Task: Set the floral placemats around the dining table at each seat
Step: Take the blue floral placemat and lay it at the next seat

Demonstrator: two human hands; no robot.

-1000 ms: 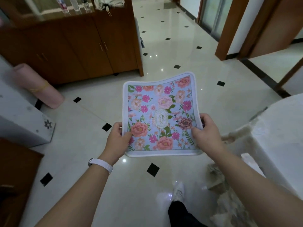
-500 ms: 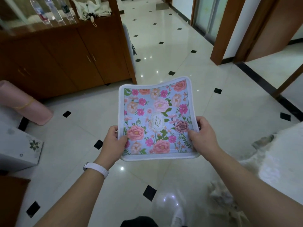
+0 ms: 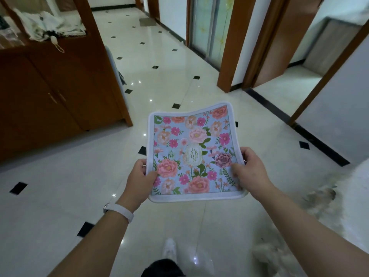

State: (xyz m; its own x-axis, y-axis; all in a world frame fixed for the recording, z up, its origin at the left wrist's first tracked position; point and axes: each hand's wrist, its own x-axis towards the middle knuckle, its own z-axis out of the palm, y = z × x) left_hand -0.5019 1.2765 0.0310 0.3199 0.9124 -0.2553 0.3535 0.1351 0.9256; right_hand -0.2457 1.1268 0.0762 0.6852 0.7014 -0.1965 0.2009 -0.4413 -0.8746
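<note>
I hold a floral placemat (image 3: 191, 148) flat in front of me, above the tiled floor. It is light blue with pink and peach flowers, a white border and a small oval label in the middle. My left hand (image 3: 139, 174) grips its left edge near the lower corner, thumb on top. My right hand (image 3: 249, 170) grips the right edge the same way. The far edge of the mat curls slightly. No dining table shows in the head view.
A brown wooden cabinet (image 3: 60, 92) stands at the left, with a folded white umbrella (image 3: 50, 27) on it. Wooden door frames (image 3: 231, 56) line the right side. A white cloth-covered surface with a fringe (image 3: 339, 196) is at the lower right. My white shoe (image 3: 169, 249) is below.
The view has advanced along the floor and turned right: the cabinet slid left, the pink roll and white box left the view. Both hands keep the same hold on the placemat.
</note>
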